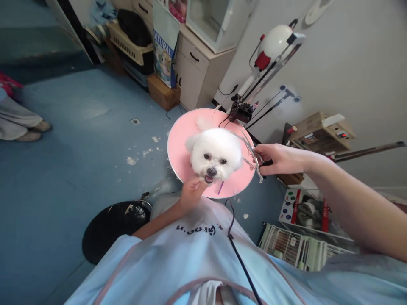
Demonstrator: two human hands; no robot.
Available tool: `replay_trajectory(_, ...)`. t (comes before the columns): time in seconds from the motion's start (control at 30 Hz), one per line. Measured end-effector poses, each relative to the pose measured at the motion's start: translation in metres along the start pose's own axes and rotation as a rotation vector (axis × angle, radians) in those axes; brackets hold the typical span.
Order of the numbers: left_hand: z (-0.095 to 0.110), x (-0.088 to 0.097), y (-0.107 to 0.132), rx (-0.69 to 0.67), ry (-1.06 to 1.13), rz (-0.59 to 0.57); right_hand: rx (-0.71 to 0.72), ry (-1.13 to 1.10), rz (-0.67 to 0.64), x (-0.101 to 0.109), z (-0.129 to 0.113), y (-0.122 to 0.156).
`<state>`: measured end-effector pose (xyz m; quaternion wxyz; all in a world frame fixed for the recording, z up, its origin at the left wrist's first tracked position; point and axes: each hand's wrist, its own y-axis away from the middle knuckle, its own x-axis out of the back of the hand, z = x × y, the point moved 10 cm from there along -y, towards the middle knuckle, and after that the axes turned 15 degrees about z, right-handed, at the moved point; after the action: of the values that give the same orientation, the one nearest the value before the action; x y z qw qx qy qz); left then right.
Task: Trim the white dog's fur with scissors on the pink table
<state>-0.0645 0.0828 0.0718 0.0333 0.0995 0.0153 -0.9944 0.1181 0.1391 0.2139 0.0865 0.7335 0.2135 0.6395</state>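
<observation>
A fluffy white dog (218, 146) is on the round pink grooming table (176, 146), its face turned up toward me and its mouth slightly open. My left hand (192, 192) is closed on the fur under its chin. To the right of its head, my right hand (270, 157) grips a pair of grooming scissors (256, 163), the long blades pointing up and left beside the fur. Another small pair of scissors (248, 163) seems to lie on the table under that hand. Near the table's front edge lies a thin purple-edged item (220, 187), perhaps a comb.
A jointed stand with a white dryer (276, 42) rises behind the table. A black stool (116, 231) stands at left, and wire cages (292, 243) at lower right. White fur clumps (131, 161) dot the blue floor. Another person's feet (33, 131) show at far left.
</observation>
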Motion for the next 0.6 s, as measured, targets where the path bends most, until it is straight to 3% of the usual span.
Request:
replay_trajectory(0.17, -0.001, -0.005, 0.000, 0.013, -0.027, -0.021, -0.028, 0.091, 0.022, -0.001, 0.004, 0.009)
replay_trajectory(0.33, -0.003, -0.006, 0.000, 0.030, -0.042, -0.034, -0.003, 0.042, 0.025, -0.008, 0.004, 0.004)
replay_trajectory(0.6, -0.005, -0.004, 0.001, 0.025, -0.102, -0.028, -0.015, -0.126, 0.030, -0.028, 0.024, 0.000)
